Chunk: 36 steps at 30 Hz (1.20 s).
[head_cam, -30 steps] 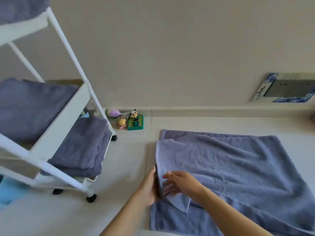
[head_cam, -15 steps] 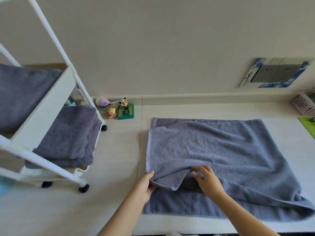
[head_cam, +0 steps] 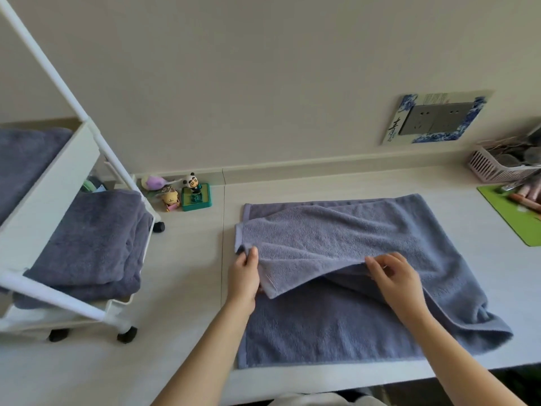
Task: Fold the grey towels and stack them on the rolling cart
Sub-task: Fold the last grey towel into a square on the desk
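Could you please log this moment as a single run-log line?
step: folding | left hand: pinches grey towel edge | right hand: pinches lifted fold | cart: holds folded towels

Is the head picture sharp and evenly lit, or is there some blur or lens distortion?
Head view: soft, even light, no glare; the towel and both hands are fairly sharp, while the cart at the left edge looks slightly smeared; the wide-angle lens bends the cart's posts and tilts the wall socket plate.

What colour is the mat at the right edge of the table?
Bright green mat, plain as far as it shows; the head view, the only one, catches just its left part.
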Motion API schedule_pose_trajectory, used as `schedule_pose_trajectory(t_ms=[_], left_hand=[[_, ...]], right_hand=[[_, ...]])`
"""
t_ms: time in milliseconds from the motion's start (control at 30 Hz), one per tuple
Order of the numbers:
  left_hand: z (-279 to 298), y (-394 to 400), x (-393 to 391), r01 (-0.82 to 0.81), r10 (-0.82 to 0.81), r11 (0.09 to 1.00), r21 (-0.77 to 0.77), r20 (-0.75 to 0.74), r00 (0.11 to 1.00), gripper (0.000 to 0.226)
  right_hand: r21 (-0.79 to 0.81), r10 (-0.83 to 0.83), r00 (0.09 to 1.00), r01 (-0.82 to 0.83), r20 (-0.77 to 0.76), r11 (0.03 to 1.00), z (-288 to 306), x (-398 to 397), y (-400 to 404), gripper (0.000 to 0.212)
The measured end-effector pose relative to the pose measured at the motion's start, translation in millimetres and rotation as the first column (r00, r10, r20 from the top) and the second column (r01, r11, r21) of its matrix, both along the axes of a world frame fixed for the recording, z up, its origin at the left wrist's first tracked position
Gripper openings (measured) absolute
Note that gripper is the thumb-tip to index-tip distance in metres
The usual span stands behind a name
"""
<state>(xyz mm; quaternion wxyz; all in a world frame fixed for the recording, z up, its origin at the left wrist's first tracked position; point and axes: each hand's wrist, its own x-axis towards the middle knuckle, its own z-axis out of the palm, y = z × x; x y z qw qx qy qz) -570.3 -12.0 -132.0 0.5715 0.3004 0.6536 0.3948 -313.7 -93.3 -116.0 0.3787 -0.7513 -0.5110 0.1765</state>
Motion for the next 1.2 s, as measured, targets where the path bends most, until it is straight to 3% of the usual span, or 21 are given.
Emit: schedule_pose_trajectory(t_ms=[67, 133, 233, 300, 367, 433, 500, 600, 800, 933, 1033, 1200], left_hand=[[-4, -7, -10, 0.061, -0.054, 0.997, 0.055, -0.135, 0.989, 0.022], [-19, -14, -25, 0.192, -0.192, 0.981, -0.030, -0.313, 0.930, 0.031], [-50, -31, -47, 0.282, -0.330, 0.944, -0.172, -0.474, 0.817, 0.034], [-57, -40, -49, 0.268, -0.319, 0.948, -0.173, -0.505, 0.802, 0.030], [-58, -46, -45, 0.270, -0.305, 0.952, -0.147, -0.556, 0.773, 0.028], [-59, -53, -40, 0.265, -0.281, 0.957, -0.121, -0.616, 0.735, 0.026], [-59, -58, -37, 0.240, -0.227, 0.968, -0.073, -0.663, 0.713, 0.024], [-63, -62, -36, 0.254, -0.196, 0.967, -0.020, -0.694, 0.692, 0.022], [-68, -64, -41, 0.507, -0.307, 0.861, -0.046, -0.841, 0.445, 0.022], [-72, -68, -37, 0.505, -0.259, 0.862, -0.035, -0.888, 0.380, 0.026], [-73, -70, -34, 0.490, -0.254, 0.869, -0.073, -0.915, 0.314, 0.029], [-78, -72, -30, 0.516, -0.248, 0.853, -0.071, -0.926, 0.283, 0.030]], right_hand=[[0.029, 0.140, 0.989, -0.141, 0.036, 0.990, 9, -5, -14, 0.039], [-0.183, 0.271, 0.962, -0.268, -0.011, 0.946, 2, -11, -24, 0.042], [-0.614, 0.419, 0.890, -0.434, -0.178, 0.660, -21, -17, -32, 0.032], [-0.682, 0.403, 0.890, -0.432, -0.216, 0.590, -32, -21, -31, 0.027], [-0.675, 0.331, 0.921, -0.377, -0.203, 0.635, -37, -22, -31, 0.019], [-0.682, 0.371, 0.929, -0.277, -0.009, 0.677, -40, -20, -30, 0.017], [-0.699, 0.410, 0.901, -0.201, 0.144, 0.686, -42, -18, -31, 0.012], [-0.719, 0.489, 0.846, -0.204, 0.212, 0.665, -50, -17, -33, 0.015], [-0.721, 0.569, 0.773, -0.223, 0.279, 0.656, -61, -13, -34, 0.035], [-0.438, 0.443, 0.739, -0.221, 0.508, 0.871, -79, -28, -44, 0.059], [-0.502, 0.490, 0.742, -0.240, 0.457, 0.831, -98, -27, -63, 0.071], [-0.549, 0.445, 0.783, -0.162, 0.434, 0.820, -101, -15, -82, 0.070]])
